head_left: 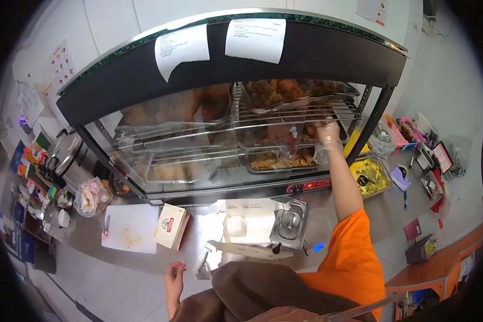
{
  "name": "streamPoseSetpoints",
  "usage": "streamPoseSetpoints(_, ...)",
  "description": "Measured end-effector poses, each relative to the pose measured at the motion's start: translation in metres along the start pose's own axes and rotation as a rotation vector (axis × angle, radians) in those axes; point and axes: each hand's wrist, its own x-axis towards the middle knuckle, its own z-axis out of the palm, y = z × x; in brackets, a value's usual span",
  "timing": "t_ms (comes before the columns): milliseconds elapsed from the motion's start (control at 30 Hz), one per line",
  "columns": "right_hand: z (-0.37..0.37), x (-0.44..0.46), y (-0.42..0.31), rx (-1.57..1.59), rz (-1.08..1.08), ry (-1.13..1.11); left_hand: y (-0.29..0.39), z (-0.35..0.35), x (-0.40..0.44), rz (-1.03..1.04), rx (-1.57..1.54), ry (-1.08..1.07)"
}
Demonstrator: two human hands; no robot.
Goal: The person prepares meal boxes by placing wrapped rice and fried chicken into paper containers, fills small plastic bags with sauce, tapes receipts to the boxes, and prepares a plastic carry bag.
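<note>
One gloved right hand (328,135) reaches into the glass case (306,68), near brown fried food (309,130) inside; I can't tell if its fingers hold any. My left hand (175,272) curls loosely, holding nothing I see. The food looks light, crumbly, maybe greasy: I'd pinch its thick sides gently.

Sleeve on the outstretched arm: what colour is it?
Orange; the sleeve shows best in the head view.

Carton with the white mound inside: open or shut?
Open: the carton shows its inside from above, with the white mound in plain view and no lid over it.
</note>
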Motion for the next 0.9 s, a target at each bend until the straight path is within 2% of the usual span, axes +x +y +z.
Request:
streamPoseSetpoints(33, -0.001, -0.002, 0.011, 0.252, -0.040, 0.102, -0.003, 0.001, 0.000, 0.028, 0.023, -0.006)
streamPoseSetpoints(67, 0.026, 0.017, 0.058, 0.526, 0.024, 0.064, -0.003, 0.003, 0.004, 0.056, 0.046, -0.014)
streamPoseSetpoints(133, -0.018, -0.007, 0.021, 1.124, 0.396, 0.011, 0.004, 0.013, 0.009, 0.141, 0.116, -0.044)
streamPoseSetpoints(200, -0.050, -0.027, 0.000, 1.205, 0.518, -0.018, 0.021, 0.031, 0.016, 0.265, 0.211, -0.092)
streamPoseSetpoints(233, -0.060, -0.036, -0.002, 1.248, 0.579, -0.026, 0.036, 0.043, 0.019, 0.399, 0.304, -0.098)
streamPoseSetpoints(267, -0.066, -0.046, 0.002, 1.262, 0.518, -0.063, 0.054, 0.055, 0.020, 0.536, 0.397, -0.104)
streamPoseSetpoints(333, -0.073, -0.075, 0.016, 1.290, 0.399, -0.136, 0.086, 0.077, 0.015, 0.672, 0.365, -0.191)
streamPoseSetpoints(367, -0.076, -0.093, 0.023, 1.310, 0.336, -0.204, 0.094, 0.084, 0.015, 0.750, 0.383, -0.284)
streamPoseSetpoints(400, -0.086, -0.119, 0.012, 1.287, 0.367, -0.255, 0.098, 0.088, 0.014, 0.825, 0.399, -0.379)
streamPoseSetpoints(467, -0.112, -0.177, -0.036, 1.243, 0.441, -0.361, 0.089, 0.102, 0.019, 0.838, 0.088, -0.836)
streamPoseSetpoints(500, -0.120, -0.204, -0.044, 1.106, 0.428, -0.445, 0.088, 0.107, 0.018, 0.711, -0.025, -1.089)
streamPoseSetpoints(567, -0.125, -0.252, -0.054, 0.798, 0.481, -0.593, 0.116, 0.093, 0.009, 0.491, -0.001, -1.203)
streamPoseSetpoints(667, -0.135, -0.310, -0.100, 0.431, 0.086, -0.791, 0.182, 0.060, 0.003, 0.162, 0.045, -1.353)
streamPoseSetpoints(733, -0.132, -0.333, -0.124, 0.317, -0.088, -0.852, 0.168, 0.052, -0.001, 0.014, 0.058, -1.308)
streamPoseSetpoints(800, -0.119, -0.357, -0.133, 0.250, -0.187, -0.859, 0.115, 0.051, -0.016, -0.078, 0.043, -1.126)
streamPoseSetpoints(833, -0.107, -0.367, -0.135, 0.242, -0.198, -0.838, 0.113, 0.055, -0.013, -0.306, 0.103, -1.131)
streamPoseSetpoints(867, -0.100, -0.373, -0.138, 0.233, -0.211, -0.816, 0.111, 0.059, -0.008, -0.314, 0.132, -1.202)
streamPoseSetpoints(900, -0.102, -0.377, -0.139, 0.209, -0.154, -0.906, 0.108, 0.062, -0.003, -0.322, 0.161, -1.272)
